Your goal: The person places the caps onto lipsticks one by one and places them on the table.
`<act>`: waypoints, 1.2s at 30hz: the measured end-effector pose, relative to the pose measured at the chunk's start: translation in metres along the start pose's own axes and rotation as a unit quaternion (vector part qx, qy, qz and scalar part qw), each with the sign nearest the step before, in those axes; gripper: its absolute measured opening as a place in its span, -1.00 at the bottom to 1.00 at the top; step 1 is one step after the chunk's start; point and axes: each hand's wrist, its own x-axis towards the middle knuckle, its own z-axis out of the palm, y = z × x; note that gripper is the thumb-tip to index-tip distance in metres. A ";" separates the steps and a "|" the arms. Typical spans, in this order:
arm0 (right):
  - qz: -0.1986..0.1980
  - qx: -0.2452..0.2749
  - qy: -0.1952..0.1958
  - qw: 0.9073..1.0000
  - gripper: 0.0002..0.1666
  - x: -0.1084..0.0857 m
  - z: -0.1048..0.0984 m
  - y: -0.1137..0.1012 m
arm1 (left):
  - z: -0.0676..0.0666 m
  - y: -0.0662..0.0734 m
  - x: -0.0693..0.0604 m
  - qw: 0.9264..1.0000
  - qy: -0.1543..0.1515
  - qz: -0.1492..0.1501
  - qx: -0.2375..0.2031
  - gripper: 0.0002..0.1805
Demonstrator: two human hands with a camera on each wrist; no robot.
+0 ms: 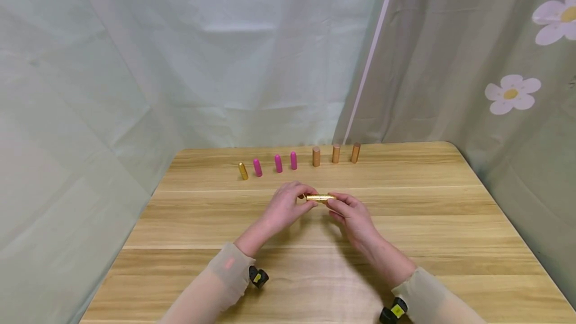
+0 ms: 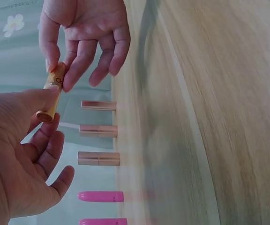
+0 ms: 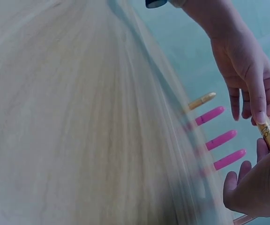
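Observation:
A shiny gold lipstick tube (image 1: 320,197) lies level between both hands, held above the table. My left hand (image 1: 288,204) pinches its left end between thumb and fingers. At the other end, my right hand (image 1: 353,214) pinches it the same way. Dark lettering shows on the gold tube (image 2: 57,77) in the left wrist view, along with its round end. The right wrist view catches only part of the tube (image 3: 267,134), since the right hand (image 3: 259,185) covers the rest. Whether a cap is on it, I cannot tell.
Along the back of the wooden table (image 1: 189,224) stands a row of tubes: a gold bullet-shaped one (image 1: 243,171), three pink ones, including the middle pink tube (image 1: 278,163), and three copper ones, including the middle copper tube (image 1: 336,154). A pale curtain (image 1: 252,64) hangs behind.

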 end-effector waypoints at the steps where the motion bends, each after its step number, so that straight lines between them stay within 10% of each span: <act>1: -0.003 -0.004 0.000 1.000 -0.71 0.000 0.000 0.000 | 0.000 0.000 0.000 1.000 0.001 -0.002 -0.002 -0.79; 8: -0.043 -0.087 -0.009 0.995 -0.59 0.004 -0.007 -0.002 | 0.000 0.000 0.000 1.000 -0.016 -0.017 0.011 -0.78; 15: -0.125 -0.213 -0.034 0.968 -0.59 0.002 -0.006 -0.002 | 0.000 0.000 -0.002 0.998 -0.034 -0.015 0.049 -0.75; 24: -0.154 -0.223 -0.060 0.961 -0.60 0.001 0.002 -0.004 | -0.002 -0.006 -0.006 0.998 -0.019 0.008 0.051 -0.78; 32: -0.153 -0.252 -0.051 0.954 -0.67 0.003 -0.017 -0.018 | -0.026 -0.037 -0.017 0.999 0.024 -0.030 0.028 -0.80; 36: -0.171 -0.309 -0.033 0.935 -0.68 0.009 -0.038 -0.027 | -0.050 -0.066 -0.027 0.996 0.049 -0.060 0.034 -0.79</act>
